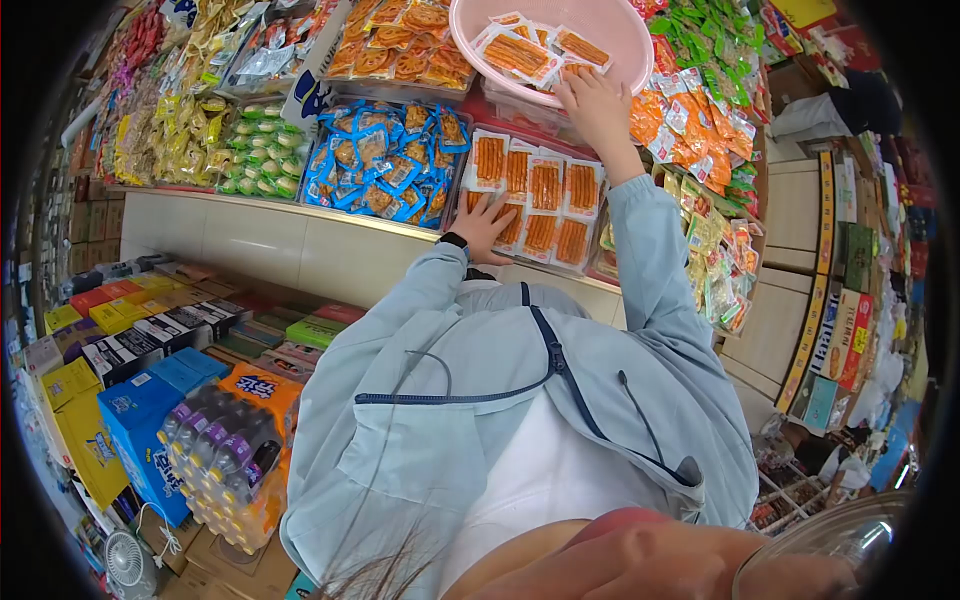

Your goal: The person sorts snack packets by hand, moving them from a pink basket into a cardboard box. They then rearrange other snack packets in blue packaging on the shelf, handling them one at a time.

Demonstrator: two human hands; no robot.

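My left hand (480, 228) lies with fingers spread on the lower left packets of a tray of clear-wrapped orange-brown snack sticks (545, 187). A dark watch (454, 241) is on that wrist. My right hand (597, 108) reaches over the near rim of a pink plastic basin (632, 45). Its fingers look apart, with the tips at the snack packets (518, 57) inside; part of those packets is hidden by the hand. Several similar flat packets lie loosely in the basin. The tray's packets stand in neat rows, face up.
Left of the tray is a bin of blue-wrapped snacks (380, 150), then green-white packets (262, 150). Orange packets (690, 130) lie to the right. Shrink-wrapped bottles (225, 440) and stacked boxes (150, 400) stand at lower left. Another person (835, 112) is at upper right.
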